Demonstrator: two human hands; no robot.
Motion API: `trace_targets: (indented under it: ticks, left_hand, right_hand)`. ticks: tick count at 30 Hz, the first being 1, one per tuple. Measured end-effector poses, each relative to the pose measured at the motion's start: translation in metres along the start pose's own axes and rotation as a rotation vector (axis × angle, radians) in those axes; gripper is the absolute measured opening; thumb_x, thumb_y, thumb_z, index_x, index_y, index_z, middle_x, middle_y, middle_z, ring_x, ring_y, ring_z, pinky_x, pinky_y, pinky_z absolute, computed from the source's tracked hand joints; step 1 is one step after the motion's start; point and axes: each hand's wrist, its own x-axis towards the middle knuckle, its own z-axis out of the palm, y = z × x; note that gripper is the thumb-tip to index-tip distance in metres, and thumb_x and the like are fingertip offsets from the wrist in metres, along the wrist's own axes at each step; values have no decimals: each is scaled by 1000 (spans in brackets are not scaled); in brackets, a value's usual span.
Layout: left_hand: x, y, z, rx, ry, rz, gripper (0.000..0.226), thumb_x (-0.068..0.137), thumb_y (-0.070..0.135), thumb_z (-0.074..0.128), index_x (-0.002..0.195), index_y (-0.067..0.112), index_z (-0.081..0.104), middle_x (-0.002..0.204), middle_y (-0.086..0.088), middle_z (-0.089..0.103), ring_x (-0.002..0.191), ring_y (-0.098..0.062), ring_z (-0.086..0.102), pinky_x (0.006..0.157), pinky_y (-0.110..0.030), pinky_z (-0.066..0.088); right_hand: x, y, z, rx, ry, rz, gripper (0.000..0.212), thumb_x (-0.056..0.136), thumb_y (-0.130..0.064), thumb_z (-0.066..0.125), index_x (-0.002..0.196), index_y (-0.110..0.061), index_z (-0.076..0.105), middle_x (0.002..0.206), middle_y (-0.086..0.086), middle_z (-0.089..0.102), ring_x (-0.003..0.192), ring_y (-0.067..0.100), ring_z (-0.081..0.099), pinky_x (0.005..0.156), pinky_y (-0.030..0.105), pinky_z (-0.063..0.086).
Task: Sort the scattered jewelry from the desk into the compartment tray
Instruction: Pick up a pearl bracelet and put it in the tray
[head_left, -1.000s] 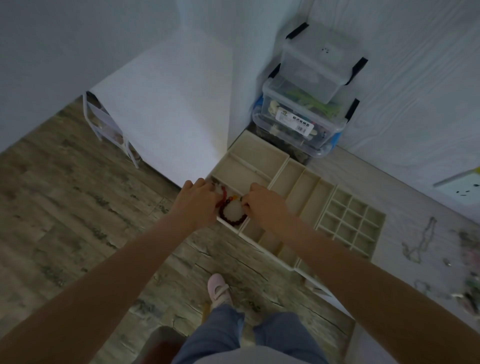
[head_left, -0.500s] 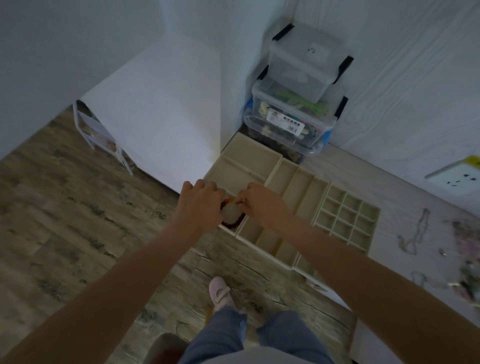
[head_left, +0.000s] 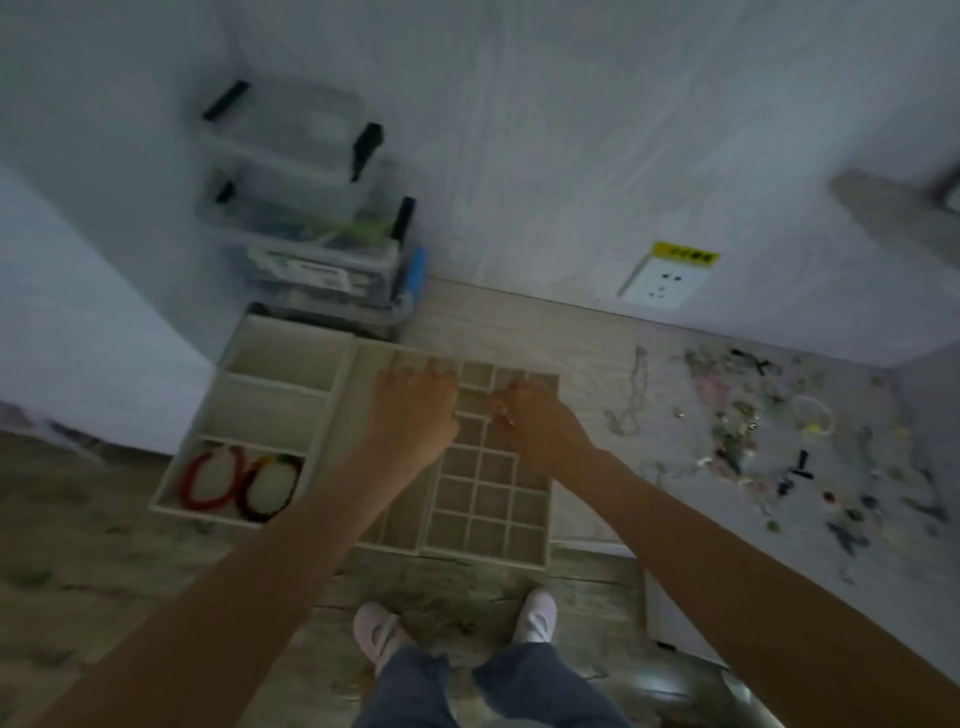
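Beige compartment tray, L hand flat on it, R hand curled, contents unclear

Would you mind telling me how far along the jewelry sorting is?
Early. Two bracelets lie in the tray's near-left compartment. Left hand and right hand are over the small-cell grid; any piece held is hidden. Most jewelry remains scattered on the desk.

Scattered jewelry blurred, perhaps beads.
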Motion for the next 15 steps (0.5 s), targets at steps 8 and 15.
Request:
trace_targets:
  ticks: [8,15]
  left_hand:
    - [57,165,13,-69,-38,228,33,93,14,37,122,18,52,116,-3,61,103,-24,59,87,-36,43]
    - [93,301,18,-41,77,347,33,100,25,30,122,10,50,115,-8,58,104,-28,56,85,-39,41]
  right_hand:
    - [-72,159,-29,62,180,261,37,94,-15,47,130,-17,52,132,5,44,125,21,39,97,30,37]
    - [-109,289,-45,84,280,437,42,95,-17,46,136,-15,44,141,7,39,132,24,34,100,33,36]
